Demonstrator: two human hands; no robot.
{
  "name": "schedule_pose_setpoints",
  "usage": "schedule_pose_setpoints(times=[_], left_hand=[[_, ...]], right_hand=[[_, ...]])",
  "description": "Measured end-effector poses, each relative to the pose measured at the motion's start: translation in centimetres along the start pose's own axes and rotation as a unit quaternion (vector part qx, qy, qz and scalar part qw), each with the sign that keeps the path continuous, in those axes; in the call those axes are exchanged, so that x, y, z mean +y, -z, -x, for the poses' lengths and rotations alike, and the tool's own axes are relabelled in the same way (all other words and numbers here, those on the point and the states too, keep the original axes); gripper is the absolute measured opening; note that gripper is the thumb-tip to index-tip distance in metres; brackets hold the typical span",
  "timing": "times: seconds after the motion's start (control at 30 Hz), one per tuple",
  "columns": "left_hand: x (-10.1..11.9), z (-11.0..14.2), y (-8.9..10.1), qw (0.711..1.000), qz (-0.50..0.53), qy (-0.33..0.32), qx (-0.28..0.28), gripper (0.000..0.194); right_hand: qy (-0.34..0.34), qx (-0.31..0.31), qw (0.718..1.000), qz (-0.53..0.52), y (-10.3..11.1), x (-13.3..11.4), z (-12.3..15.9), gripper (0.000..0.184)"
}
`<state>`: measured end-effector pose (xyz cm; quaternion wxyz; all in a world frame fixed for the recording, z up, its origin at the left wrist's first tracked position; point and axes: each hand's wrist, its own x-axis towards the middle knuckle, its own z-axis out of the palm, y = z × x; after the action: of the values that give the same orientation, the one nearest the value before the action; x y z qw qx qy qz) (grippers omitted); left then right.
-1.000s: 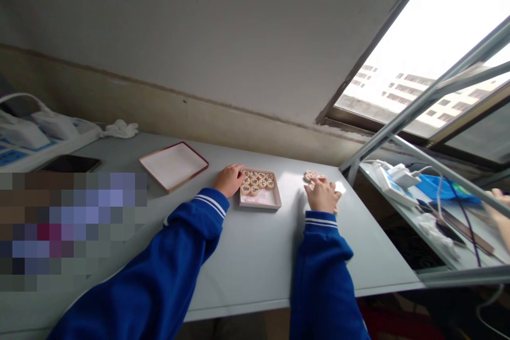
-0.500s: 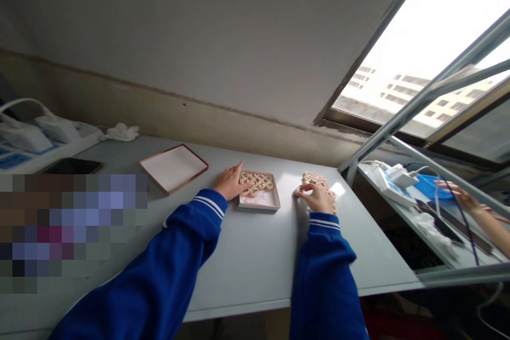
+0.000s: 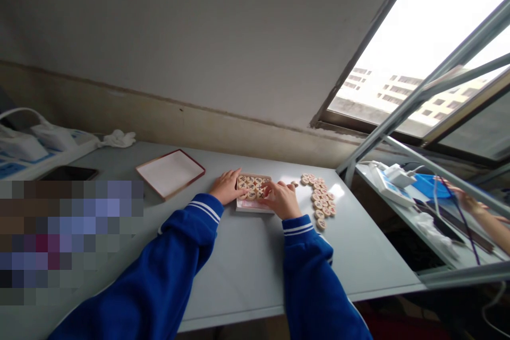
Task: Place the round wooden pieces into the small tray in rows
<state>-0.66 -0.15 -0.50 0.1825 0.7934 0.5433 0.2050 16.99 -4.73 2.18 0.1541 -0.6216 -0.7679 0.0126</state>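
Observation:
Round wooden Chinese chess pieces (image 3: 251, 180) with dark characters lie in rows inside a shallow open box (image 3: 255, 210). My left hand (image 3: 228, 187) is at the box's left wall, its thumb reaching over the rim by the pieces and the fingers along the side. Over the right part of the box, my right hand (image 3: 283, 199) has thumb and fingertips closed on a Chinese chess piece (image 3: 261, 195) at the end of the lower row; the fingers partly cover it. A loose group of pieces (image 3: 317, 204), several marked in red, lies on the table to the right.
The box lid (image 3: 171, 174) lies upturned on the grey table (image 3: 239, 276) at left. Farther left are a dark phone (image 3: 68, 173) and a power strip (image 3: 75, 151). A metal frame (image 3: 370, 141) edges the right side. Beyond it, another person's hand (image 3: 464, 196) shows above a second desk.
My right hand has moved left from the loose pieces to the box, bringing a piece. The lower row now reaches farther right. My left hand stays at the box's left side.

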Motion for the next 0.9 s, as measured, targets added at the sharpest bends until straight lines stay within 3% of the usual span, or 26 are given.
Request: schedule_pose_setpoints(times=[0.17, 0.3, 0.37, 0.47, 0.67, 0.8, 0.9], left_hand=[[-0.2, -0.1, -0.2, 1.0, -0.001, 0.0, 0.006, 0.069], [-0.4, -0.2, -0.4, 1.0, -0.002, -0.004, 0.01, 0.063], [-0.3, -0.2, -0.3, 1.0, -0.002, -0.001, 0.01, 0.06], [-0.1, 0.0, 0.0, 1.0, -0.004, 0.002, 0.007, 0.057], [0.1, 0.1, 0.2, 1.0, -0.001, 0.0, 0.003, 0.055], [-0.3, -0.2, -0.1, 1.0, -0.002, -0.01, 0.012, 0.054], [-0.5, -0.3, -0.3, 1.0, -0.016, -0.015, 0.01, 0.053]], right_hand=[[0.014, 0.068, 0.998, -0.001, 0.5, 1.9, 0.1, 0.006], [-0.115, 0.162, 0.979, 0.035, 0.7, 5.5, 0.0, 0.022], [-0.166, 0.139, 0.976, 0.014, 0.5, 7.4, -0.1, 0.025], [-0.183, 0.096, 0.978, -0.027, 0.1, 9.0, -0.3, 0.02], [-0.151, 0.041, 0.986, -0.061, 0.1, 8.6, -0.1, 0.019], [-0.215, 0.053, 0.975, -0.009, 0.7, 9.0, 0.6, 0.012], [-0.292, 0.089, 0.951, 0.051, 1.3, 9.8, 0.9, 0.018]])
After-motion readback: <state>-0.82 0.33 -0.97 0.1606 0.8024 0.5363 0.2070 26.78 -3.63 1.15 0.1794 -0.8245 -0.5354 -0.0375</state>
